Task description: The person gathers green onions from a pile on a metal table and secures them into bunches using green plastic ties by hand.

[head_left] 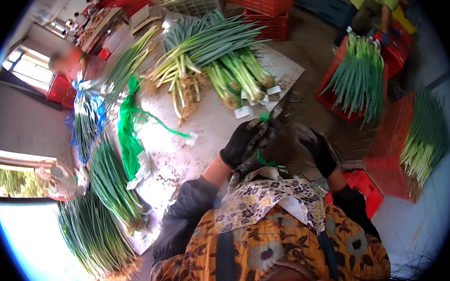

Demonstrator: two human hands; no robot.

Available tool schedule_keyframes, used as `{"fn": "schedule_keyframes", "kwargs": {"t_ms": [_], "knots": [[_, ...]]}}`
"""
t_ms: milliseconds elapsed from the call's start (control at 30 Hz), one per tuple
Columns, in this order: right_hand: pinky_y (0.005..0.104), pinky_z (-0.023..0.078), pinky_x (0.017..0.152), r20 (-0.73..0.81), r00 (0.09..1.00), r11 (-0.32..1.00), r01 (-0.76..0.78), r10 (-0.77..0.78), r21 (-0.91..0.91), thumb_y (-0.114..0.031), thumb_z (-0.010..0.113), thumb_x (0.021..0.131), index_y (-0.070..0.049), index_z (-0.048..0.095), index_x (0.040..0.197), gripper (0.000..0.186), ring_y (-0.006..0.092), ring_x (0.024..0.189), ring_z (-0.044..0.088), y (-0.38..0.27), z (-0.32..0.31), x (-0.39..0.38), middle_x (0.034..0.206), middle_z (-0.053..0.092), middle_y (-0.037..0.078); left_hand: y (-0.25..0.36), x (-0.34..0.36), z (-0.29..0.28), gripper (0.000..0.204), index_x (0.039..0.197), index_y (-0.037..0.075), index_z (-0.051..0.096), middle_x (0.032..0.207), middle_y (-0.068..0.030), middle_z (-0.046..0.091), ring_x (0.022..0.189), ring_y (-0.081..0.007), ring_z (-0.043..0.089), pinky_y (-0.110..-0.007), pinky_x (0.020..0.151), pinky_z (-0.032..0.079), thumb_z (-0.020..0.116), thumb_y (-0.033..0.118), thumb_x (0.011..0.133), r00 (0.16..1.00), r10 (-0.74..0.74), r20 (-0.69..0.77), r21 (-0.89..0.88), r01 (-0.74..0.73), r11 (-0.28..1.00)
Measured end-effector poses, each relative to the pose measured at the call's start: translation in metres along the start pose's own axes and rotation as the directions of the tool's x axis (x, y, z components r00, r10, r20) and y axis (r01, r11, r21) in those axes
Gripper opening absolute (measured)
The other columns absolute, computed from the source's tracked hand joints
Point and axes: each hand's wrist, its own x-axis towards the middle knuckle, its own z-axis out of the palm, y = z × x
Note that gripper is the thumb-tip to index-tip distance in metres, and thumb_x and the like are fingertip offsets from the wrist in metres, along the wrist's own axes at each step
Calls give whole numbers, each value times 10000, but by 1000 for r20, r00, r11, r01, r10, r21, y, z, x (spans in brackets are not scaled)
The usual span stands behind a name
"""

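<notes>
My left hand (248, 142), in a black glove, is closed at the table's near right edge. A strip of green tape (264, 117) pokes out above its fingers, and more green hangs below them. To the right, my right hand (313, 145), also black-gloved, is raised off the table; its fingers are smeared by motion, and I see nothing clearly in it. Bundled green onions (237, 79) with white tags lie just beyond my left hand, beneath a loose heap of green onions (204, 42). A hank of green tape strips (127, 140) with white tag ends lies on the table (180, 158).
More onion bundles (97, 233) stand at the left. Red crates (389, 162) with onions are on the right, where a person in a yellow-green top (378, 2) bends over. Another person (86, 66) is at the far left. A fan (56, 180) stands by the window.
</notes>
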Motion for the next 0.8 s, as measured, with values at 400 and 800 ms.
{"fn": "schedule_keyframes", "kwargs": {"t_ms": [400, 800], "knots": [[334, 512, 655, -268, 827, 844, 380, -493, -379, -101, 656, 802, -38, 689, 884, 109, 269, 726, 649, -94, 4, 45, 823, 668, 112, 0, 20, 41, 234, 921, 38, 577, 774, -62, 601, 646, -163, 600, -305, 568, 487, 448, 221, 990, 867, 488, 104, 853, -330, 405], [342, 514, 689, 522, 800, 930, 366, -296, -33, -182, 563, 861, -129, 665, 1057, 228, 234, 804, 637, -46, -32, -10, 940, 638, 83, -4, 55, 40, 162, 911, 60, 650, 769, -74, 600, 566, -173, 512, -300, 528, 404, 498, 110, 935, 581, 800, 149, 939, -336, 69]]}}
